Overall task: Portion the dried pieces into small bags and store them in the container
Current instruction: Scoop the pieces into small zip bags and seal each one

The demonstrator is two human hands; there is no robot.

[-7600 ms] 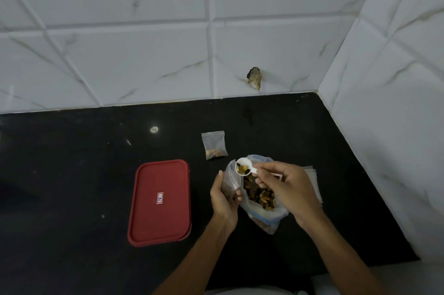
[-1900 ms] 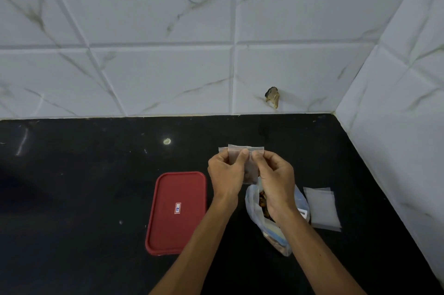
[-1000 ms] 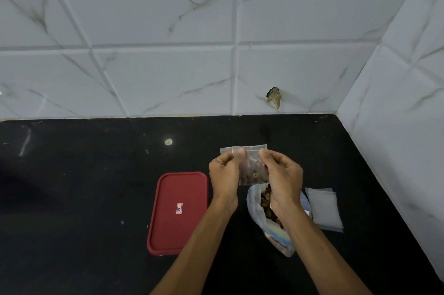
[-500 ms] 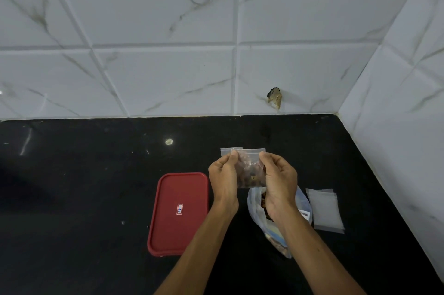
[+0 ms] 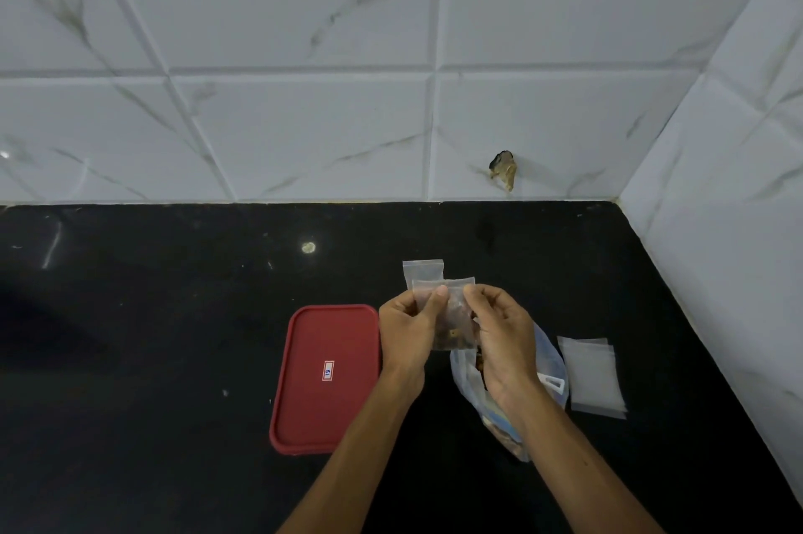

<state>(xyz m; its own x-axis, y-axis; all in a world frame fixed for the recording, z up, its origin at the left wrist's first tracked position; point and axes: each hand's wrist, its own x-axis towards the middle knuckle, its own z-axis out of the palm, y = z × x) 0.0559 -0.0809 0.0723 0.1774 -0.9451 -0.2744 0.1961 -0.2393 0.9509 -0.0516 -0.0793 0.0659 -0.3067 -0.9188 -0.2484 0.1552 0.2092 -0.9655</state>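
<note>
Just right of the red-lidded container [image 5: 326, 377], a small zip bag [image 5: 447, 316] holding dried pieces hangs above the black desk [image 5: 152, 338], its top strip pinched between left hand [image 5: 408, 331] and right hand [image 5: 504, 336], likely to press the seal closed. Beyond it lies another filled bag [image 5: 422, 271]; the open supply bag [image 5: 512, 399] and empty bags [image 5: 593, 377] wait further right of the container.

black countertop [image 5: 130, 359] | white marble-tiled wall [image 5: 304, 120] | wall chip [image 5: 503, 168]
</note>
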